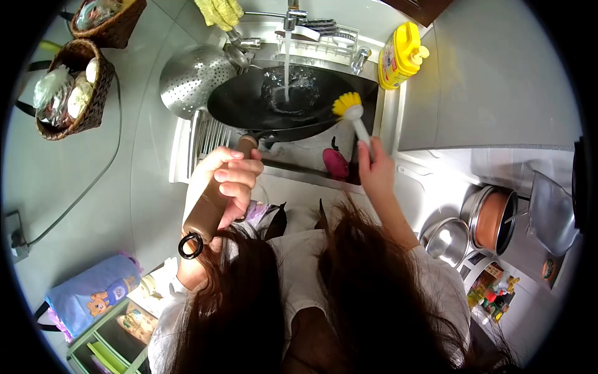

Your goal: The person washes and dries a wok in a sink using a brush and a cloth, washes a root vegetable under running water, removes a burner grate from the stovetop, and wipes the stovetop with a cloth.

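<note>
My left hand (233,177) is wrapped round the brown handle (208,209) of a black wok (243,100). The wok is held over the sink (293,159), and water from the running faucet (293,19) falls into it. In my right hand (376,168) is a dish brush (352,111) with a white handle and yellow bristles. Its head is by the wok's right rim; whether it touches I cannot tell. Below the wok, a dark pink item (336,163) lies in the sink.
A perforated metal colander (193,81) stands left of the wok. At the back right is a yellow bottle (402,56). Yellow gloves (219,12) hang behind. Wicker baskets (93,106) are on the left wall, and metal pots (447,243) stand at the right.
</note>
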Demonstrator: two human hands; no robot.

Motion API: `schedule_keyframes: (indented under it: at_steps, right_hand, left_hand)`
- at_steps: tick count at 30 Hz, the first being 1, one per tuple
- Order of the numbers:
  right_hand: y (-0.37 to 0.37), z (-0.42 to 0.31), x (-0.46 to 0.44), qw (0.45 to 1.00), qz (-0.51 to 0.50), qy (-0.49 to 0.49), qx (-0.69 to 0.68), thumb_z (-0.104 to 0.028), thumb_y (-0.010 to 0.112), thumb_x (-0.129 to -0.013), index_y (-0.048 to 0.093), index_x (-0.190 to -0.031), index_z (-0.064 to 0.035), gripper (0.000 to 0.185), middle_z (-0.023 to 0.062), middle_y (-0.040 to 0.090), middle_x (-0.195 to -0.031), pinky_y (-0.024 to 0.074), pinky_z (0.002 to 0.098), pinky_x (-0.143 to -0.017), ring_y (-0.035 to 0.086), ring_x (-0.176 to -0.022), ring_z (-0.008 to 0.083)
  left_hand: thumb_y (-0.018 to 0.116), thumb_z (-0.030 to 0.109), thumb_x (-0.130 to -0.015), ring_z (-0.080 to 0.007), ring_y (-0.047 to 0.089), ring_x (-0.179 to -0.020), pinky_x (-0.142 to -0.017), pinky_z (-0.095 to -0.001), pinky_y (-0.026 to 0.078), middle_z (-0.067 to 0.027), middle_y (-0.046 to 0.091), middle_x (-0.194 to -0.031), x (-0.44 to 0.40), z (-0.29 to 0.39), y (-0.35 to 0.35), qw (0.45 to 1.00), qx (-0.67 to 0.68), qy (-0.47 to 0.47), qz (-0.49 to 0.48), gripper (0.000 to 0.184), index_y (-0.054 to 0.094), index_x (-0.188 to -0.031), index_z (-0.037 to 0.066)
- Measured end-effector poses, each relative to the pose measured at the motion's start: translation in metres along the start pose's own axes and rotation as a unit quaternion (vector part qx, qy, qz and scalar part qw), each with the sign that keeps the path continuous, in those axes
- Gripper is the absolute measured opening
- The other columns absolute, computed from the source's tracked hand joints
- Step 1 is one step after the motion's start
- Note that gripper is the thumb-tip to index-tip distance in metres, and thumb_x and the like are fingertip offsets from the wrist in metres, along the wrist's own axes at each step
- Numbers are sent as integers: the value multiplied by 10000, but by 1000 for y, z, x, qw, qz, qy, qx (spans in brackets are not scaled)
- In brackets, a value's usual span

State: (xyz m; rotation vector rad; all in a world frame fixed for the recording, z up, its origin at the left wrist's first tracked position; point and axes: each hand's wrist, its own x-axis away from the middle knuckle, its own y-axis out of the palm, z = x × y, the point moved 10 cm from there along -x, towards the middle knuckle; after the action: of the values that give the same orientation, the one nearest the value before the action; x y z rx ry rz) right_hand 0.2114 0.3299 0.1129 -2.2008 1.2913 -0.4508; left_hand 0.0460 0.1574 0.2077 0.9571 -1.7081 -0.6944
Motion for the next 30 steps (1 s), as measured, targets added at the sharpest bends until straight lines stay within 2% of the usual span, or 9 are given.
schedule_keyframes:
  at_steps: [2, 8, 14, 18, 21, 22, 25, 29, 30]
  right_hand:
    - [-7, 20, -1, 998, 5, 56, 29, -302, 549, -926, 540, -938, -92, 211, 176, 571, -620, 428, 460, -493, 575, -547, 387]
    - [46, -61, 32, 986, -31, -165, 21, -303, 552, -923, 524, -931, -80, 225, 157, 572, -598, 452, 433, -492, 595, -553, 357]
    - [13, 52, -15, 997, 32, 52, -46, -324, 575, -906, 536, -930, -89, 240, 131, 578, -599, 452, 443, -496, 601, -539, 330]
    - [38, -23, 23, 989, -25, -136, 47, -329, 571, -909, 536, -921, -104, 229, 125, 574, -583, 450, 457, -490, 591, -525, 349]
    - [38, 10, 18, 996, -3, -70, 48, -325, 569, -911, 534, -920, -105, 222, 124, 571, -597, 443, 466, -491, 585, -529, 353]
    - [35, 26, 13, 1000, 9, -2, -5, -320, 564, -916, 531, -912, -104, 218, 119, 559, -592, 435, 459, -479, 577, -523, 354]
    - [59, 9, 19, 999, -24, -16, -30, -327, 555, -924, 528, -906, -104, 226, 112, 563, -584, 431, 451, -471, 576, -517, 352]
    - [77, -75, 23, 984, -53, -158, -61, -349, 553, -928, 531, -920, -119, 231, 107, 585, -595, 421, 442, -457, 575, -497, 330]
    - [77, -69, 21, 985, -52, -164, -8, -349, 559, -926, 527, -911, -118, 234, 111, 587, -599, 411, 436, -448, 570, -491, 326]
  left_hand:
    - [442, 40, -880, -80, 516, -518, -443, -209, 460, -25, 450, -742, -4, -3, 0, 1000, 25, -2, 15, 225, 373, -1075, -50]
    - [451, 33, -865, -92, 522, -512, -452, -216, 469, -16, 467, -712, -17, -11, 0, 995, 97, -4, 32, 211, 392, -1050, -51]
    - [455, 30, -847, -106, 537, -525, -472, -215, 489, -24, 471, -712, -30, -11, -8, 993, 113, -32, 8, 180, 406, -997, -56]
    - [468, 17, -831, -106, 537, -539, -488, -212, 495, -21, 475, -713, -36, -13, 2, 991, 132, -38, 0, 160, 399, -967, -31]
    - [459, -6, -822, -135, 550, -546, -497, -235, 518, -34, 473, -699, -35, -7, 9, 986, 164, -20, -15, 161, 393, -966, -36]
    - [458, -19, -817, -153, 555, -550, -505, -252, 531, -40, 472, -694, -33, -6, 15, 985, 169, -15, -25, 169, 389, -971, -35]
    - [466, -25, -814, -163, 554, -564, -516, -262, 537, -55, 478, -700, -33, -10, 23, 980, 189, -9, -58, 98, 413, -896, -14]
    - [482, -28, -811, -172, 552, -571, -530, -269, 548, -61, 476, -700, -28, -8, 30, 974, 215, -5, -65, 85, 409, -844, 0]
    - [485, -28, -812, -174, 554, -576, -533, -271, 551, -61, 475, -699, -26, -8, 31, 974, 216, -2, -64, 85, 408, -830, 4]
